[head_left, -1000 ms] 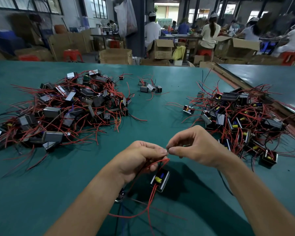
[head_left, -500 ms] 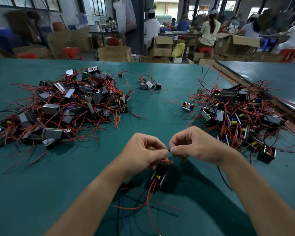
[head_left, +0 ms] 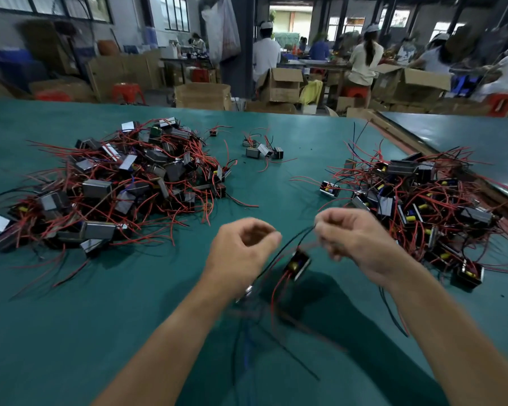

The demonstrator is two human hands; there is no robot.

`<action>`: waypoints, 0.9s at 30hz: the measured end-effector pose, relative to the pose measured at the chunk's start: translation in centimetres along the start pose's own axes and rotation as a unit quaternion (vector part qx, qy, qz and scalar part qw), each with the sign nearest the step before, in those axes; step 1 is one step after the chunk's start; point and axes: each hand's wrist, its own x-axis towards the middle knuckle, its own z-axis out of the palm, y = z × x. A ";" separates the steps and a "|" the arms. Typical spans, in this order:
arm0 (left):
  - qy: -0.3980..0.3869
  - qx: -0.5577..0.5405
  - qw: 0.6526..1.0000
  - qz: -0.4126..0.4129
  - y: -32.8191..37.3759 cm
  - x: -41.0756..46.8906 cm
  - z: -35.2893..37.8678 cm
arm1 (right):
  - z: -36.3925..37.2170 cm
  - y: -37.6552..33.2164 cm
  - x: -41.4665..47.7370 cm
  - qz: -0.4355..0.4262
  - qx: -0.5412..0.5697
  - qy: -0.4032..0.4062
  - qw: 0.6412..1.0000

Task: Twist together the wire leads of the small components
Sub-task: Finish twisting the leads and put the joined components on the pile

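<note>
My right hand (head_left: 355, 238) pinches the joined ends of a black and a red wire lead at its fingertips. A small black component with a yellow part (head_left: 298, 263) hangs from these leads just above the green table (head_left: 71, 332). The black lead (head_left: 279, 253) runs down-left under my left hand (head_left: 241, 247). That hand is apart from the right one, with fingers curled and thumb against forefinger; nothing shows between them and the palm side is hidden. A second blurred component (head_left: 247, 290) sits below my left wrist, its wires trailing toward me.
A big heap of metal-cased components with red leads (head_left: 115, 186) lies at the left, and another heap (head_left: 423, 206) at the right. A few loose components (head_left: 261, 149) lie far centre. People work among cardboard boxes (head_left: 279, 83) beyond the table.
My hands, which pinched the lead ends together, have moved apart. The right hand has risen to the right with the leads, and the component has lifted higher.
</note>
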 end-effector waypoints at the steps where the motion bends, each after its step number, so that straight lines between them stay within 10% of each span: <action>1: 0.074 0.033 0.997 0.011 -0.2 0.4 -0.3 | -0.2 -0.3 0.2 -0.032 0.002 0.096 0.995; 4: 0.209 0.030 0.977 0.012 -0.8 1.4 -1.8 | -2.5 -1.4 0.5 -0.140 -0.016 0.387 0.911; 7: 0.222 -0.010 0.975 -0.021 -1.2 1.8 -2.4 | -4.8 -1.3 0.3 -0.121 -0.067 0.504 0.852; 12: 0.177 -0.009 0.984 -0.020 -1.8 1.8 -2.1 | -3.4 -0.8 0.4 -0.061 -0.108 0.518 0.846; 27: 0.098 -0.024 0.993 -0.060 -2.1 2.0 -1.5 | 0.1 -0.9 -0.2 -0.230 -0.168 0.431 0.857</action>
